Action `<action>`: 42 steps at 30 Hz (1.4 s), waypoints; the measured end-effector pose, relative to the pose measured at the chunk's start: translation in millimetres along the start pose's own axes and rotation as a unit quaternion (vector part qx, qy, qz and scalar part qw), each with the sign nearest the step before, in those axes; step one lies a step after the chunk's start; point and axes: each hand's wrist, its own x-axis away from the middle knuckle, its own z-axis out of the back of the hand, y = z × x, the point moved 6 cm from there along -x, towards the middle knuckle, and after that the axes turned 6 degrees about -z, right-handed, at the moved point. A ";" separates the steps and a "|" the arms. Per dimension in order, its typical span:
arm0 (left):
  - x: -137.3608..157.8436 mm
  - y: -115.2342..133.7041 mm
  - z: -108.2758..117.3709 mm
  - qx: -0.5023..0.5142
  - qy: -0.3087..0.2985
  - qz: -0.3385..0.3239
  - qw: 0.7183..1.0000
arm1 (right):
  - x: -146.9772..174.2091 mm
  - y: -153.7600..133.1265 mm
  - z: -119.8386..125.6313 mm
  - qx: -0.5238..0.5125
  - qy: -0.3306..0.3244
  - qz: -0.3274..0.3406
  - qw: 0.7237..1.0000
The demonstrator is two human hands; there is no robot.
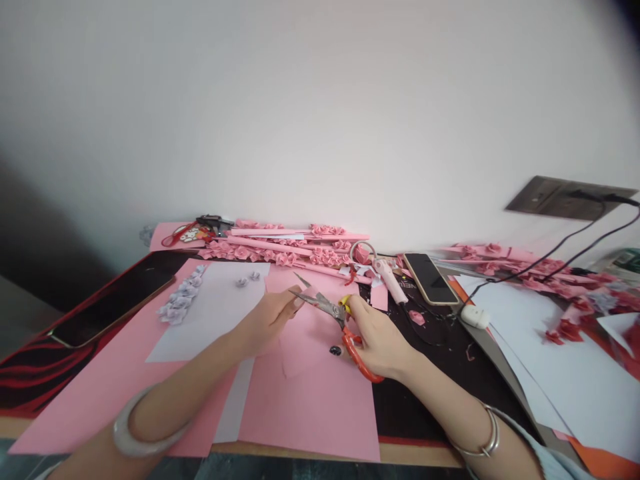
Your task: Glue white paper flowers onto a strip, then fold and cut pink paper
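Note:
My right hand [383, 337] grips a pair of scissors [327, 307] with orange-red handles. Their blades are parted and point up and left; a small yellow piece shows beside my right fingers. My left hand [267, 320] has its fingers pressed together close to the blade tips. What lies between those fingers, if anything, is hidden. Beneath both hands are pink paper sheets [310, 413] and a narrow white strip [235, 400]. A small black object [335, 350] rests on the pink paper under the scissors. Pale paper flowers [181, 297] line a white sheet [215, 287] on the left.
Pink paper flower stems [280, 250] are piled along the wall. A glue gun [390, 277], a phone [431, 279] and a white earphone case [475, 317] lie to the right, near black cables [545, 257]. A dark tablet-like device [115, 300] is at left, white sheets [565, 360] at right.

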 end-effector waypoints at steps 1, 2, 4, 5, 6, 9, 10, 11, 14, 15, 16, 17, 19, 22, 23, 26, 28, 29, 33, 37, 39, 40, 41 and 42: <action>0.1 -0.1 -0.3 -0.001 -0.002 -0.001 1.000 | 0.1 0.3 0.0 -0.002 -0.001 -0.004 1.000; 0.2 -0.2 -0.4 -0.002 -0.004 -0.001 1.000 | 0.1 1.0 -0.1 -0.004 -0.002 -0.008 1.000; 0.7 -0.7 -0.2 -0.005 -0.004 0.000 1.000 | 0.3 2.4 -0.2 -0.008 -0.002 -0.017 1.000; 1.0 -1.0 0.0 -0.006 -0.003 0.001 1.000 | 0.4 3.1 -0.2 -0.010 -0.002 -0.020 1.000; 1.3 -1.1 0.3 -0.007 -0.002 0.002 1.000 | 0.5 3.4 -0.2 -0.011 -0.002 -0.022 1.000; 1.7 -1.0 0.7 -0.012 -0.003 0.001 1.000 | 0.5 2.4 0.3 -0.011 -0.002 -0.014 1.000; 1.6 -1.0 0.8 -0.014 -0.005 0.001 1.000 | 0.4 1.9 0.5 -0.011 -0.002 -0.012 1.000; 1.6 -1.0 0.9 -0.016 -0.006 0.001 1.000 | 0.3 1.3 0.9 -0.010 -0.002 -0.011 1.000; 1.5 -1.2 0.7 -0.023 -0.013 0.003 1.000 | 0.0 0.0 1.3 -0.013 -0.005 -0.013 1.000; 1.4 -1.1 0.5 -0.025 -0.016 0.003 1.000 | -0.1 -0.4 1.2 -0.015 -0.007 -0.013 1.000; 1.4 -0.9 0.1 -0.026 -0.018 0.003 0.999 | -0.2 -0.6 1.2 -0.016 -0.008 -0.013 1.000; 1.4 -0.4 -0.3 -0.026 -0.020 0.003 0.999 | -0.3 -0.7 1.2 -0.017 -0.008 -0.013 1.000; 1.4 1.1 -1.3 -0.023 -0.021 0.002 1.000 | -0.6 -0.4 1.3 -0.016 -0.006 -0.016 1.000; 1.5 3.6 -2.6 -0.012 -0.020 0.000 1.000 | -1.1 0.0 1.5 -0.018 -0.005 -0.018 1.000; 1.6 4.2 -2.7 -0.009 -0.018 0.001 1.000 | -1.3 -0.1 1.7 -0.020 -0.006 -0.017 1.000; 1.9 4.6 -2.4 -0.005 -0.012 0.000 1.000 | -1.2 -0.7 2.2 -0.023 -0.006 -0.018 1.000; 1.8 4.1 -2.4 -0.006 -0.011 -0.002 1.000 | -0.9 -1.0 2.3 -0.021 -0.007 -0.019 1.000; 1.7 3.7 -2.5 -0.007 -0.012 -0.003 1.000 | -0.7 -1.1 2.4 -0.021 -0.007 -0.019 1.000; 1.7 1.7 -2.8 -0.014 -0.016 -0.002 1.000 | -0.1 -1.1 2.0 -0.021 -0.008 -0.017 1.000; 2.5 1.0 -2.7 -0.021 -0.020 0.006 1.000 | -0.4 -0.5 1.7 -0.021 -0.007 -0.016 1.000; 2.7 1.7 -3.0 -0.020 -0.023 0.009 0.999 | -0.6 -0.4 1.3 -0.019 -0.007 -0.015 1.000; 2.7 2.3 -3.3 -0.019 -0.024 0.010 0.999 | -0.7 -0.5 1.0 -0.019 -0.008 -0.014 1.000; 2.6 3.0 -3.6 -0.017 -0.025 0.011 0.999 | -0.6 -0.7 0.5 -0.019 -0.008 -0.012 1.000; 2.4 3.8 -4.2 -0.015 -0.026 0.011 0.999 | -0.5 -1.0 0.0 -0.020 -0.008 -0.010 1.000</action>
